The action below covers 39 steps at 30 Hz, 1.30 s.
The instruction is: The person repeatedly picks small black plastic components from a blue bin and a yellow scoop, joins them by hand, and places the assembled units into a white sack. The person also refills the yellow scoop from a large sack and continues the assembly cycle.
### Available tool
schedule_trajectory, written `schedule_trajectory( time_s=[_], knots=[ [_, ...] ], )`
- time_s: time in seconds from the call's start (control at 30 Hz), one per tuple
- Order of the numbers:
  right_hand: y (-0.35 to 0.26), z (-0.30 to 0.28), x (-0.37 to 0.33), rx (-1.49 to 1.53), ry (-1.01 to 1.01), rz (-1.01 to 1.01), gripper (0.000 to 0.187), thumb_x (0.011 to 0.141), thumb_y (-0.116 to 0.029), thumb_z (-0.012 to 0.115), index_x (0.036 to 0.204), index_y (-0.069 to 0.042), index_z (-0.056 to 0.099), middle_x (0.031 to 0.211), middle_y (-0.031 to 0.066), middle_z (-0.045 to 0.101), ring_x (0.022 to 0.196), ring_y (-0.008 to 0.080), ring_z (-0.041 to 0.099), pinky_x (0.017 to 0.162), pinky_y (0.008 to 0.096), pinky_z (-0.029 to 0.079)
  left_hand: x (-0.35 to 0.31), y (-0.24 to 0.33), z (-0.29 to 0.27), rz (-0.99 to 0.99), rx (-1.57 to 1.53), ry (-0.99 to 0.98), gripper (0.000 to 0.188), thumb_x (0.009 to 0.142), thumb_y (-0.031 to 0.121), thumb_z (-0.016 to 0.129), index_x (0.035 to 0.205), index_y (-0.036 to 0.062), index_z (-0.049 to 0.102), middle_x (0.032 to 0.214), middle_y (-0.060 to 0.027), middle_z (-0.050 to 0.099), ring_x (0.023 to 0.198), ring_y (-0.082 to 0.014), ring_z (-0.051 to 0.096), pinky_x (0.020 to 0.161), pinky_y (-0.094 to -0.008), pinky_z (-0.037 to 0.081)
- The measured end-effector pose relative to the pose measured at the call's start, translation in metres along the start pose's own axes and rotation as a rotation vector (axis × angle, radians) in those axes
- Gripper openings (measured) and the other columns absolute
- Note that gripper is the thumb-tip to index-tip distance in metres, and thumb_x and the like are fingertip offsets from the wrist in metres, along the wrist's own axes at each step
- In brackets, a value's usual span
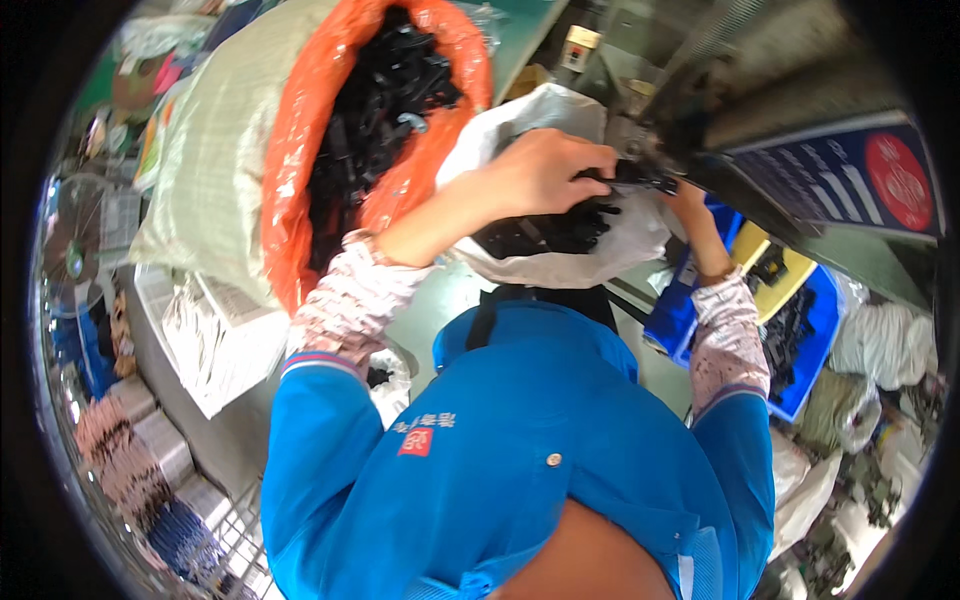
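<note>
My left hand (553, 172) reaches over a white woven bag (625, 262), its fingers closed round a dark, narrow black plastic part (640, 178). At the other end of that part is my right hand (690, 208), its fingers bent against it and partly hidden. The part lies level, close to the metal machine (765, 95). Below my left hand, several loose black plastic pieces (550, 235) lie in the bag, which stands open in front of my body.
To the left stands a big sack (215, 150) with an orange plastic liner (290, 160), full of black parts (375, 120). Blue bins (825, 340) and a yellow one (785, 285) sit at the right. Stacked white sheets (225, 340) lie lower left. A sign (840, 175) hangs on the machine.
</note>
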State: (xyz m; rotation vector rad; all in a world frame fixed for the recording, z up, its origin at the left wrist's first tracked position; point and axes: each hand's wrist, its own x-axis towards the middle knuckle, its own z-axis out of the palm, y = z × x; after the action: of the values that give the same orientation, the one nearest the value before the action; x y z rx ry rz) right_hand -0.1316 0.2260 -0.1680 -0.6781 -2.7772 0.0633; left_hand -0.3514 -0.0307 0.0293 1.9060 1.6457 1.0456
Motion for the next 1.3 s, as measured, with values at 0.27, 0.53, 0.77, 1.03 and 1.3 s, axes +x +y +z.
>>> schedule_trajectory(
  time_s=[0.27, 0.53, 0.77, 1.03, 1.3],
  knots=[
    [-0.014, -0.016, 0.013, 0.035, 0.096, 0.182, 0.033, 0.082, -0.02, 0.065, 0.113, -0.012, 0.065, 0.104, 0.0195, 0.066, 0.094, 0.0401, 0.061, 0.084, 0.0476, 0.049, -0.045, -0.035, -0.006, 0.178, 0.289, 0.199, 0.065, 0.068, 0.032, 0.081, 0.125, 0.0081, 0.06, 0.116, -0.0165, 0.064, 0.109, -0.0376, 0.058, 0.096, -0.0451, 0.043],
    [-0.084, -0.101, 0.009, 1.069, -0.009, 0.545, 0.013, 0.091, -0.009, 0.065, 0.103, -0.003, 0.067, 0.091, 0.0055, 0.067, 0.078, 0.0158, 0.064, 0.063, 0.0283, 0.053, -0.169, -0.207, -0.091, -0.677, 0.46, 0.641, 0.042, 0.083, 0.014, 0.071, 0.12, -0.0001, 0.056, 0.108, -0.0239, 0.065, 0.1, -0.0378, 0.064, 0.087, -0.0428, 0.051],
    [-0.131, -0.172, 0.001, 1.793, -0.095, 0.624, 0.022, 0.09, -0.012, 0.069, 0.105, 0.003, 0.067, 0.091, 0.005, 0.066, 0.079, 0.0137, 0.061, 0.07, 0.0265, 0.05, -0.149, -0.142, -0.091, -0.371, 0.539, 0.895, 0.041, 0.087, 0.01, 0.068, 0.124, 0.0001, 0.056, 0.117, -0.0198, 0.062, 0.105, -0.032, 0.062, 0.091, -0.0385, 0.049],
    [-0.138, -0.161, 0.009, 1.639, -0.169, 0.592, 0.026, 0.092, -0.027, 0.063, 0.096, -0.003, 0.072, 0.07, 0.0015, 0.062, 0.062, 0.0163, 0.056, 0.066, 0.0314, 0.049, -0.104, -0.061, -0.018, -0.316, -0.974, 0.832, 0.038, 0.093, 0.005, 0.059, 0.129, 0.0006, 0.047, 0.123, -0.0185, 0.06, 0.11, -0.0252, 0.061, 0.099, -0.0416, 0.048],
    [-0.137, -0.173, -0.057, 1.027, 0.32, 0.332, 0.027, 0.089, -0.022, 0.07, 0.107, -0.002, 0.07, 0.087, 0.0118, 0.069, 0.077, 0.0143, 0.066, 0.068, 0.0288, 0.052, -0.057, 0.018, 0.097, -0.619, -1.765, 0.438, 0.043, 0.091, 0.013, 0.054, 0.131, -0.0004, 0.047, 0.11, -0.0159, 0.061, 0.1, -0.0271, 0.058, 0.087, -0.0436, 0.049]
  ],
)
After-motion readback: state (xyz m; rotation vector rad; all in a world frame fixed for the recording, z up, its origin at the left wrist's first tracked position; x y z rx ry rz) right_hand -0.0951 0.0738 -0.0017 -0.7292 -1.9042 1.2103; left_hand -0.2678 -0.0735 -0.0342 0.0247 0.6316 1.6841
